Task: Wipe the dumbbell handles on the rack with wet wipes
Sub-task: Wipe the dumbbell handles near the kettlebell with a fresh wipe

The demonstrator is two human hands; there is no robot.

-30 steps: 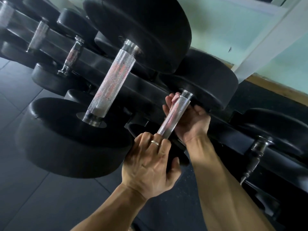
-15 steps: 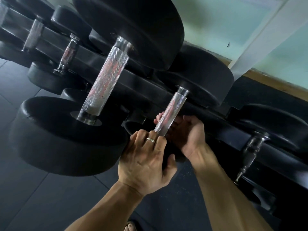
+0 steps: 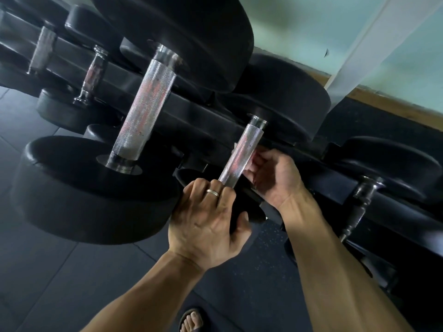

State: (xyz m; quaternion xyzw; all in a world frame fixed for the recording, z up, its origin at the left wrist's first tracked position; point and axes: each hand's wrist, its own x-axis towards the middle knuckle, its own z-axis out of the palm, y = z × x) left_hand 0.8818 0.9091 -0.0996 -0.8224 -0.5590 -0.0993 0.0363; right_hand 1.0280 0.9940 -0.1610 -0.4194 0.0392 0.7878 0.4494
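A knurled silver dumbbell handle [image 3: 241, 156] slants up from a small black near head [image 3: 249, 212] to a bigger far head [image 3: 287, 104] on the black rack [image 3: 199, 111]. My left hand [image 3: 208, 216], wearing a ring, grips the near head with fingers over its edge and thumb below. My right hand [image 3: 273, 178] curls its fingers behind the lower half of the handle. A small pale corner [image 3: 233, 146] shows left of the handle; I cannot tell whether it is the wet wipe.
A large dumbbell with a thick knurled handle [image 3: 146, 104] sits just to the left. More dumbbells line the rack at far left [image 3: 92, 73] and right [image 3: 362, 200]. Dark rubber floor tiles [image 3: 60, 271] lie below, with my sandalled foot [image 3: 191, 319] at the bottom.
My right hand has slid down the handle from near the far head to its lower half. My left hand has kept its grip on the near head.
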